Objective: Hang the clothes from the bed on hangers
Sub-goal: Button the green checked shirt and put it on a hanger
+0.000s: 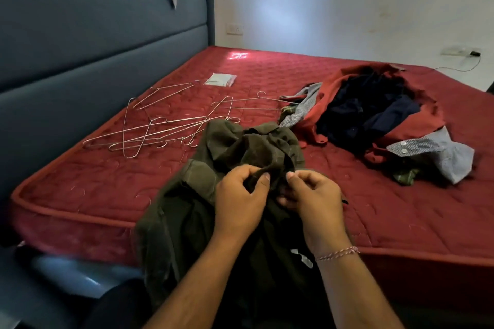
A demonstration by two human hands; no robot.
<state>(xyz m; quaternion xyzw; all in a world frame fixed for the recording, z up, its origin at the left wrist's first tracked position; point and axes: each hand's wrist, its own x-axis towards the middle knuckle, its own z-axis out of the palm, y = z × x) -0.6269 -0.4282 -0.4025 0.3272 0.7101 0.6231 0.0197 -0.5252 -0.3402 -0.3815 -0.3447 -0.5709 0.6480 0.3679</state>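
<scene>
Pinching a dark green shirt [240, 157] near what looks like its collar, the left hand [238, 203] and right hand [312, 203] meet over the bed [401, 208] edge. Wire hangers [160, 125] lie beyond it to the left; the clothes pile [374, 115] sits to the right.

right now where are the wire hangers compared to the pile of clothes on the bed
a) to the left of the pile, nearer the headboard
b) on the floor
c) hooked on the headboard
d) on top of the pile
a: the wire hangers lie loose on the red mattress beside the blue headboard, while the pile of clothes sits further right.
</scene>
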